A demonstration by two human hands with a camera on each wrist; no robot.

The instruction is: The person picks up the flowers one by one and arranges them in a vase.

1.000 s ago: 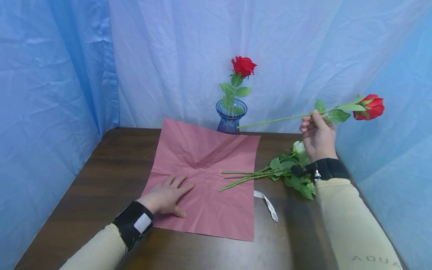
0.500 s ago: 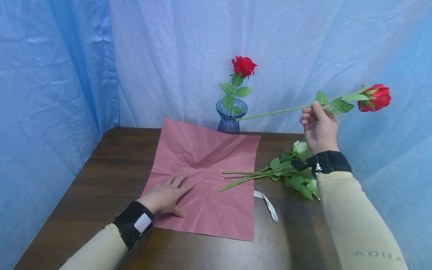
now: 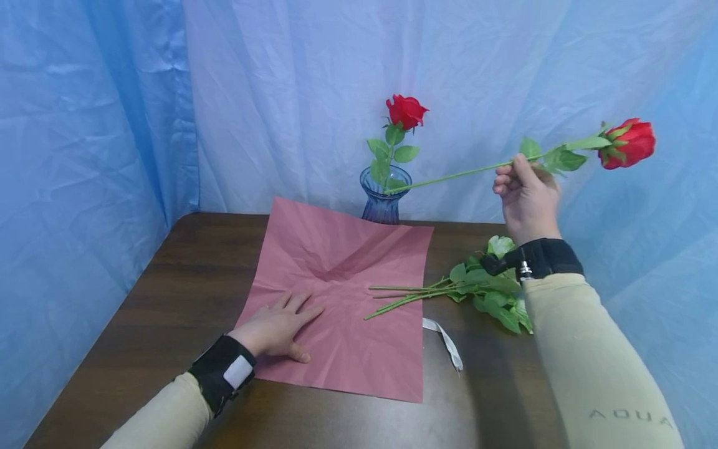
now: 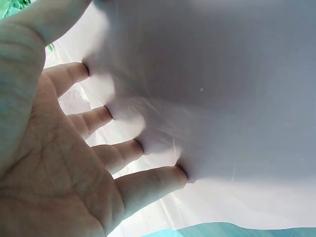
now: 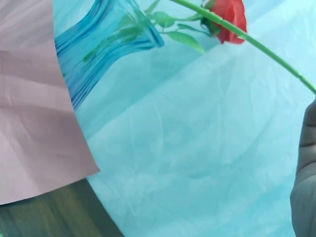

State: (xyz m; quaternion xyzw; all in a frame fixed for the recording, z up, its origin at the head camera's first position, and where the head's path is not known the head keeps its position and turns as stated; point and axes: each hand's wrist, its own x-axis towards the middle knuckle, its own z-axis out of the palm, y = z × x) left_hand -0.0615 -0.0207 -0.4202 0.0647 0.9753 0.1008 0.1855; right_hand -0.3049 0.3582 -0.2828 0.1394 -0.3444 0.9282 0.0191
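Above the far right corner of the tabletop [image 3: 151, 324]: we saw the right hand [image 3: 529, 202] pinching a red rose [image 3: 627, 144] by its stem
Vase [image 3: 381, 210]: stood at the far edge, second rose [image 3: 407, 112] inside
Pink paper [image 3: 353, 346]: left hand [image 3: 277, 327] lay splayed on it, grasping nothing

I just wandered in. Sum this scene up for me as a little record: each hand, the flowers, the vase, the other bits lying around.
Left hand: fingers spread, fingertips on the pink paper
Right hand: pinches the stem of a red rose, bloom pointing right
Stem's lower end: at the vase's mouth in the head view; whether inside, cannot tell
Vase: blue, see-through, holding one upright rose
Pale flowers: lying down, stems over the paper, blooms partly hidden
Ribbon: white, at the paper's right edge
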